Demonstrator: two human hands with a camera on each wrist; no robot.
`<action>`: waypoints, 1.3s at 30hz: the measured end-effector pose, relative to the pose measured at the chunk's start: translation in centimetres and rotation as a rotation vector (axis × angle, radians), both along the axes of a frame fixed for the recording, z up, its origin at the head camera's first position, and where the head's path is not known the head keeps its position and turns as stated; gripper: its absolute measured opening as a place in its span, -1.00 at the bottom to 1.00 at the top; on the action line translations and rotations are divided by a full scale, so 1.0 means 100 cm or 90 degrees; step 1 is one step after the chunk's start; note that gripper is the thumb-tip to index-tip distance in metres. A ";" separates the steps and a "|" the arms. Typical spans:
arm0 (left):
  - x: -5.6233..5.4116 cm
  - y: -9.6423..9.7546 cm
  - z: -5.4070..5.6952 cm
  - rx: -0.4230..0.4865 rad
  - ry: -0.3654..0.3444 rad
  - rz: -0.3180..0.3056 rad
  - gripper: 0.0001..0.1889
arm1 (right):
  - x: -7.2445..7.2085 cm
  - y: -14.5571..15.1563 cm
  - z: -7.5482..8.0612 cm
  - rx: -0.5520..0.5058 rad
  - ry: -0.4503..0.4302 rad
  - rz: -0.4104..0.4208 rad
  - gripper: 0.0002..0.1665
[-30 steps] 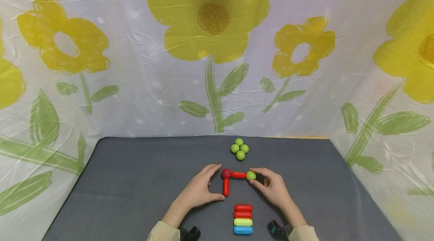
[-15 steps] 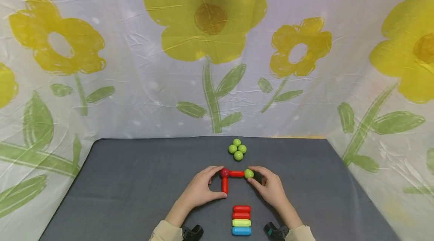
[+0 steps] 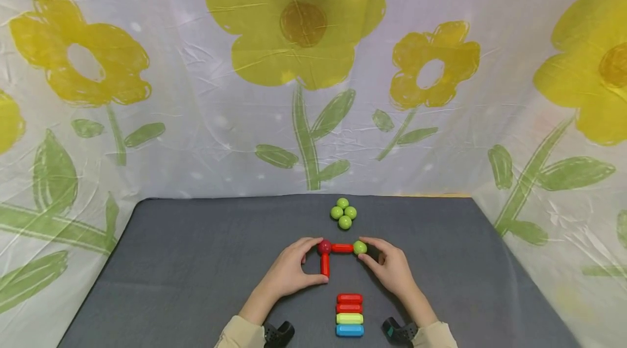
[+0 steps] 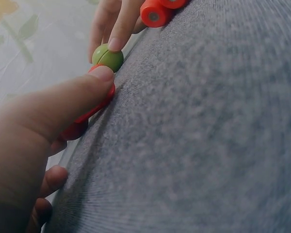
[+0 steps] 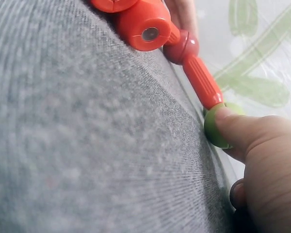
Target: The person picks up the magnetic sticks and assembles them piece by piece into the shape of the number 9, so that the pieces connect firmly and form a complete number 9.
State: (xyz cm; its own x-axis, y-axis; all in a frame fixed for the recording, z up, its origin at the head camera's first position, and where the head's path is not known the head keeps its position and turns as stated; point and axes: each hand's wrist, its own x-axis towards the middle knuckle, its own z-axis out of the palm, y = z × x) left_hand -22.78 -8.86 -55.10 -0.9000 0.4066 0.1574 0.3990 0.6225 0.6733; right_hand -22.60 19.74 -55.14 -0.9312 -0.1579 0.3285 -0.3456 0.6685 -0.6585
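Note:
A red ball joins two red magnetic rods at a corner. One upright rod runs toward the person and one level rod runs right to a green ball. My left hand spans the near rod, index fingertip at the red ball and thumb on the rod's near end. Between thumb and index finger, my right hand pinches the green ball. In the right wrist view the thumb presses on that green ball, with the level rod meeting it.
Several green balls sit clustered behind the joined pieces. Nearer the person lies a row of rods: two red, one yellow and one blue. Dark cloth covers the table, and a flower-printed sheet hangs behind.
The left hand has closed in on the red ball and near rod, its index fingertip coming up to the ball. The right hand still pinches the green ball. The head view shifts slightly.

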 end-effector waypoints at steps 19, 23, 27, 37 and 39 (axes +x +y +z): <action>0.003 -0.004 -0.002 0.004 -0.006 -0.024 -0.08 | -0.001 0.001 0.000 -0.062 -0.012 0.001 -0.53; 0.003 -0.002 -0.001 0.015 -0.005 -0.019 -0.21 | -0.003 0.004 0.003 -0.086 -0.024 0.003 -0.54; 0.004 -0.002 -0.001 0.015 0.004 -0.015 -0.27 | -0.008 0.007 0.010 -0.105 -0.052 0.000 -0.52; 0.004 -0.001 0.000 0.007 0.010 -0.012 -0.29 | -0.039 -0.005 0.026 -0.097 -0.094 -0.043 -0.54; 0.004 -0.001 -0.001 0.006 0.007 -0.013 -0.29 | -0.045 -0.010 0.029 -0.087 -0.084 -0.048 -0.55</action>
